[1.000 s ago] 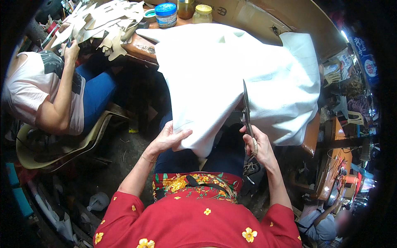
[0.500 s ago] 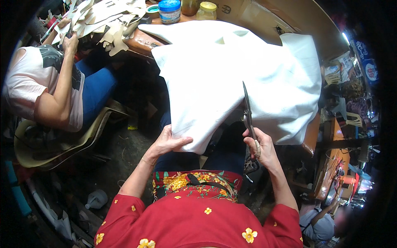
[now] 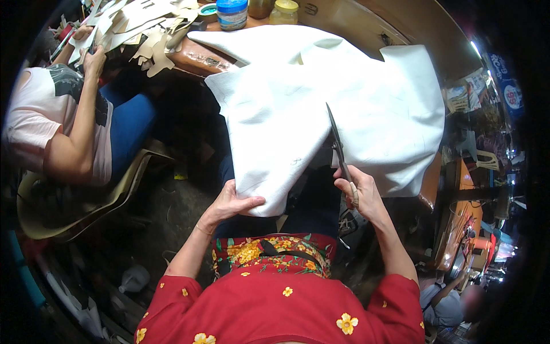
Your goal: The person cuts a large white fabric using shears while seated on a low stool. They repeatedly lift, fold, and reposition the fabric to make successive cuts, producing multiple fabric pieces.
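Observation:
A wide white sheet of material (image 3: 275, 126), with faint drawn lines on it, drapes over the table's near edge toward my lap. A long slit splits it, leaving a flap on the left. My left hand (image 3: 230, 205) pinches that flap's lower corner, thumb on top. In my right hand (image 3: 361, 192) are large dark scissors (image 3: 339, 148), their handles partly wrapped in something pale. One blade lies over the white sheet at the top of the slit; the other blade is mostly hidden beneath it.
Jars (image 3: 231, 14) stand on the brown table (image 3: 197, 57) at the back, before a cardboard sheet (image 3: 349, 26). At left, a person (image 3: 74, 126) sits on a chair (image 3: 51, 221), handling pale cut pieces (image 3: 152, 49). Another person (image 3: 444, 307) is at lower right.
The scissors have moved a little up and left, farther along the slit. My left hand still grips the flap, which has shifted slightly.

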Available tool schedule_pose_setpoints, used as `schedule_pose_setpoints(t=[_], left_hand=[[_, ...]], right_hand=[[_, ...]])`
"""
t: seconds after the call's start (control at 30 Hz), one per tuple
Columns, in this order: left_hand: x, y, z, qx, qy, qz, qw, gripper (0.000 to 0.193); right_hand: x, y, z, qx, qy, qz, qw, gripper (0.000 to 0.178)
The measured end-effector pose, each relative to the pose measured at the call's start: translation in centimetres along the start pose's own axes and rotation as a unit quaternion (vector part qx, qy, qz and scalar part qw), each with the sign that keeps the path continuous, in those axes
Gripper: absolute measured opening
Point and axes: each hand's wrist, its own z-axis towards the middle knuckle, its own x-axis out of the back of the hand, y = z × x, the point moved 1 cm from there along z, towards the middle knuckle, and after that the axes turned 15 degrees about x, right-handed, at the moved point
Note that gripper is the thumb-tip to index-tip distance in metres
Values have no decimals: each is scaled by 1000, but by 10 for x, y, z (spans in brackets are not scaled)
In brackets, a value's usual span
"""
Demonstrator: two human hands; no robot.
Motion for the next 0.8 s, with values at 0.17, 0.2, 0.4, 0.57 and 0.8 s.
schedule_pose_setpoints(t=[0.17,0.2,0.4,0.57,0.8], left_hand=[[2,-3,1,14,-5,-12,1000,55],[1,-4,1,6,-4,-4,1000,53],[2,-5,-1,-17,-15,0,1000,47],[2,-6,-4,-23,-8,-10,1000,45],[4,-7,-5,-6,-18,-2,1000,47]], right_hand=[[1,-6,2,1,-17,-20,1000,32],[2,-6,3,-14,-21,-20,999,32],[-1,-5,14,25,-6,-21,999,37],[-1,-7,18,36,-12,-55,998,36],[-3,-7,20,23,-36,-20,999,33]])
